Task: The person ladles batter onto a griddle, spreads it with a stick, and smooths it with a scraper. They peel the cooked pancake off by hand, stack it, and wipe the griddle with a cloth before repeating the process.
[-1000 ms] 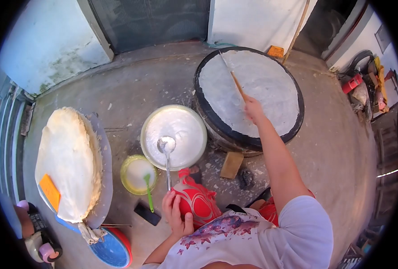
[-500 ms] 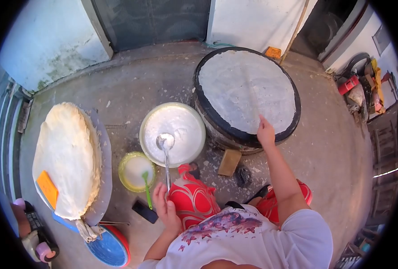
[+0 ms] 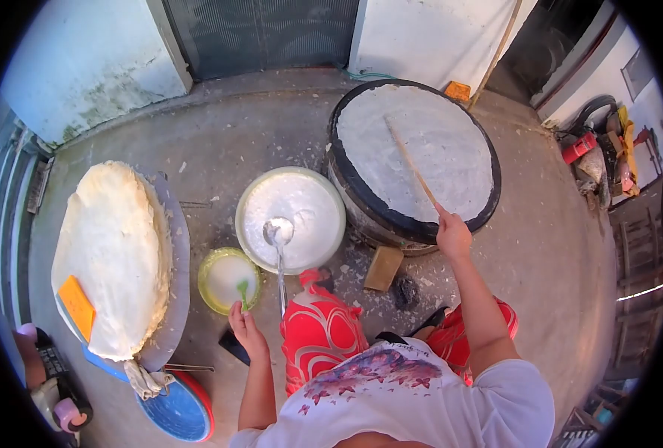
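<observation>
My right hand is closed round the near end of a thin wooden stick, which lies across the pale batter layer on the round black-rimmed griddle. My left hand, fingers slightly apart, is over the handle of a green utensil; I see no grip on it. That utensil rests in a small yellow-green bowl of whitish liquid. Beside it, a large tub of white batter holds a metal ladle.
At left, a tall stack of pale flat sheets carries an orange scraper. Below are a blue basin and a dark phone. A brown block sits by the griddle's base; a red object lies far right.
My left hand has moved left and up, from beside the ladle handle to the green utensil's handle. My right hand has shifted slightly down and right; the stick now shows clearly, tilted further left.
</observation>
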A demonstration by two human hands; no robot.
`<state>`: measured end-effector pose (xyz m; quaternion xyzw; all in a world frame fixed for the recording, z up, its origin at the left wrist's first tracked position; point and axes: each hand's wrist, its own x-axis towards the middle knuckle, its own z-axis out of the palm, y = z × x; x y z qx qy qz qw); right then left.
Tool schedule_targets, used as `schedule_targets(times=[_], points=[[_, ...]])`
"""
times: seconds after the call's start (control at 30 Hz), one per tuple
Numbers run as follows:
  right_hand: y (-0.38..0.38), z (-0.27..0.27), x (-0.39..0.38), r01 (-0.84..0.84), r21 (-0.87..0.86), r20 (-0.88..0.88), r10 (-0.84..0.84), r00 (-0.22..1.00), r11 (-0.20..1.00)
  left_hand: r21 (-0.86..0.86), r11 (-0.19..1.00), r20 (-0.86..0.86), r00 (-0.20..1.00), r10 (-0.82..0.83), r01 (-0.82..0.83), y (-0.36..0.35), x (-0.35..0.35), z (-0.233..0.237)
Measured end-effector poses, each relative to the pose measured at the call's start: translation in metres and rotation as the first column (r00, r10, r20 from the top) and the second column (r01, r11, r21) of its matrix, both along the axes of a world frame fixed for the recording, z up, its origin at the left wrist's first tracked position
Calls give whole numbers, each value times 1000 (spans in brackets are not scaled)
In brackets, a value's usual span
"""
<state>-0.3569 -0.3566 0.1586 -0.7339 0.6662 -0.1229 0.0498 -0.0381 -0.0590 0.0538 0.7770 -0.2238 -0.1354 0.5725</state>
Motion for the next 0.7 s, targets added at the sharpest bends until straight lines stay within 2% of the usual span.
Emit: schedule_targets(times=[0.07, 0.13, 0.17, 0.23, 0.27, 0.3, 0.33, 0.37, 0.43, 0.47, 0.5, 0.53, 0.57, 0.6, 0.63, 0.7], points=[[-3, -3, -12, -27, -12, -19, 27, 999, 1000, 20, 1000, 29, 1000, -3, 2, 3, 2, -8], [-12, -14, -27, -163, -216, 313, 226, 923, 963, 41, 999, 56, 998, 5, -7, 6, 7, -20], [-10, -16, -28, -172, -215, 311, 234, 921, 961, 77, 997, 102, 995, 2, -10, 8, 12, -31], [4, 5, -12, -169, 102, 566, 83, 821, 980, 121, 992, 142, 990, 20, -37, 11, 21, -58], [10, 12, -1, -203, 117, 564, 103, 820, 972, 317, 947, 293, 955, -40, -58, 13, 27, -73], [17, 15, 13, -281, 218, 651, 75, 755, 935, 510, 853, 411, 903, -126, -113, 20, 31, -87], [25, 19, 30, -370, 316, 724, 29, 689, 874, 679, 716, 405, 897, -177, -166, 19, 33, -97], [32, 28, 49, -422, 349, 723, 46, 690, 837, 817, 537, 376, 899, -223, -209, 15, 33, -100], [44, 39, 84, -623, 350, 614, 331, 717, 700, 913, 353, 281, 942, -185, -203, 8, 25, -92], [46, 32, 98, -741, 250, 630, 477, 613, 623, 933, 327, 204, 969, -136, -151, 4, 25, -92], [49, 32, 115, -766, 261, 641, 489, 592, 587, 946, 311, 126, 988, -89, -92, 7, 27, -96], [53, 40, 135, -808, 291, 512, 630, 584, 512, 950, 294, 126, 990, -57, -103, 17, 35, -122], [57, 44, 155, -836, 325, 367, 755, 543, 443, 941, 338, 20, 997, -70, 4, 26, 44, -161], [62, 42, 176, -843, 346, 250, 826, 506, 412, 916, 386, -83, 992, -92, 112, 32, 50, -182], [66, 37, 196, -850, 347, 251, 834, 491, 396, 916, 387, -84, 994, -74, 106, 30, 50, -167], [71, 17, 229, -802, 489, -35, 926, 376, 344, 823, 565, -104, 994, 44, 61, 26, 47, -138]])
